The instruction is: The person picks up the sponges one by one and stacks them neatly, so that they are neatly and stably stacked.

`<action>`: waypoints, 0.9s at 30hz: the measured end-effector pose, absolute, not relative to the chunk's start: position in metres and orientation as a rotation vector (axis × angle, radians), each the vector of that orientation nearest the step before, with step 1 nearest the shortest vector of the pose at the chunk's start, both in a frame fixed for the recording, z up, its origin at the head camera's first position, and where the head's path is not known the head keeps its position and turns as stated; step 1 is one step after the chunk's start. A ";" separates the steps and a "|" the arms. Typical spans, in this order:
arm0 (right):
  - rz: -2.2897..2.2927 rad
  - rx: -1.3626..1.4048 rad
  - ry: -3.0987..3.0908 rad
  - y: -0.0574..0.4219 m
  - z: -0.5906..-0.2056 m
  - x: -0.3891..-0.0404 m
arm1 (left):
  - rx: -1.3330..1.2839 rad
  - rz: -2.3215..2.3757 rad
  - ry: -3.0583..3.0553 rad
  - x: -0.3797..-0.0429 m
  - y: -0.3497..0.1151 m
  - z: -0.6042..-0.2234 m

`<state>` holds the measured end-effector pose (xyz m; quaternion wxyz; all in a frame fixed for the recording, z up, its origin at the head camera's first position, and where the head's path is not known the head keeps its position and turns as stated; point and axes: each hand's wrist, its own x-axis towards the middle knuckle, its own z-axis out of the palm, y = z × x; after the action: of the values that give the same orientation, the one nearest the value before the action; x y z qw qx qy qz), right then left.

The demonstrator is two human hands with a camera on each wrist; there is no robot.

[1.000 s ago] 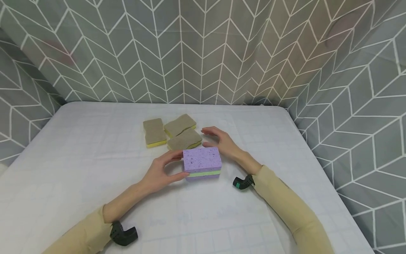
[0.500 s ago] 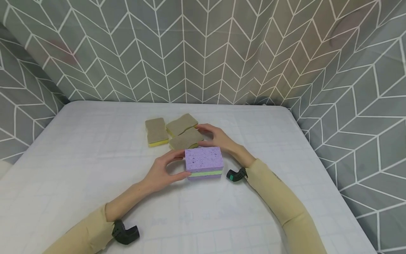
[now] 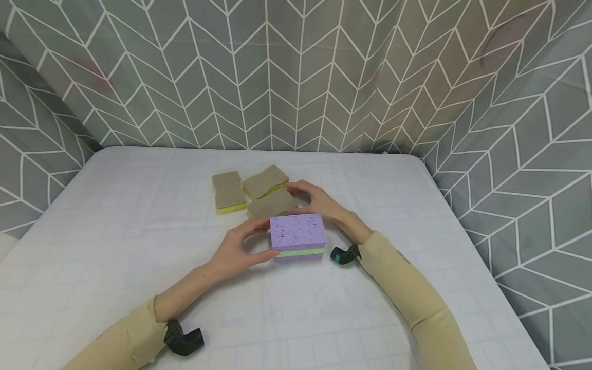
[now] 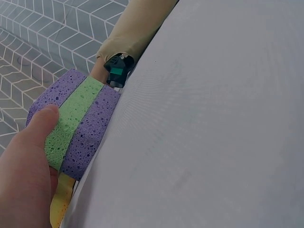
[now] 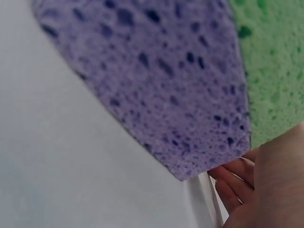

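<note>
My left hand [image 3: 236,249] grips the left end of a stack of three sponges, a green sponge [image 4: 73,121] between two purple ones. The thumb presses on the green layer, and the top purple sponge [image 3: 298,231] faces up. Behind the stack, my right hand [image 3: 321,203] reaches round the right end of the nearest yellow sponge [image 3: 272,202], thumb on its near side and fingers on its far side. That sponge has a grey-brown scouring face upward. In the right wrist view, the purple and green sponges stand large in front of the right hand [image 5: 242,190], whose grip is partly hidden.
Two more yellow sponges with grey-brown tops lie close by, a back sponge [image 3: 265,181] and a left sponge [image 3: 228,190]. All rest on a table with a white cloth [image 3: 139,231]. A grey patterned curtain [image 3: 287,77] stands behind the table.
My right hand has moved left and slightly back to the end of the nearest yellow sponge. That sponge has shifted slightly, showing more of the back one's yellow edge. My left hand keeps hold.
</note>
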<state>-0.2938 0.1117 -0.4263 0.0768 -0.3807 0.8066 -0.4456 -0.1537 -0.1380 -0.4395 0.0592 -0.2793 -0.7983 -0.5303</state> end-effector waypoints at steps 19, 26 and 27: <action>-1.327 -1.138 2.369 0.109 -0.425 -0.290 | -0.866 -1.576 -2.394 -0.154 -0.141 -0.440; -1.355 -1.168 2.397 0.115 -0.424 -0.288 | -0.870 -1.585 -2.389 -0.153 -0.140 -0.440; -1.355 -1.160 2.407 0.116 -0.424 -0.287 | -0.875 -1.587 -2.382 -0.153 -0.139 -0.441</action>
<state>-0.2868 0.1165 -0.4241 0.0728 -0.3861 0.8014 -0.4511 -0.1530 -0.1391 -0.4406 0.0741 -0.2916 -0.7937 -0.5287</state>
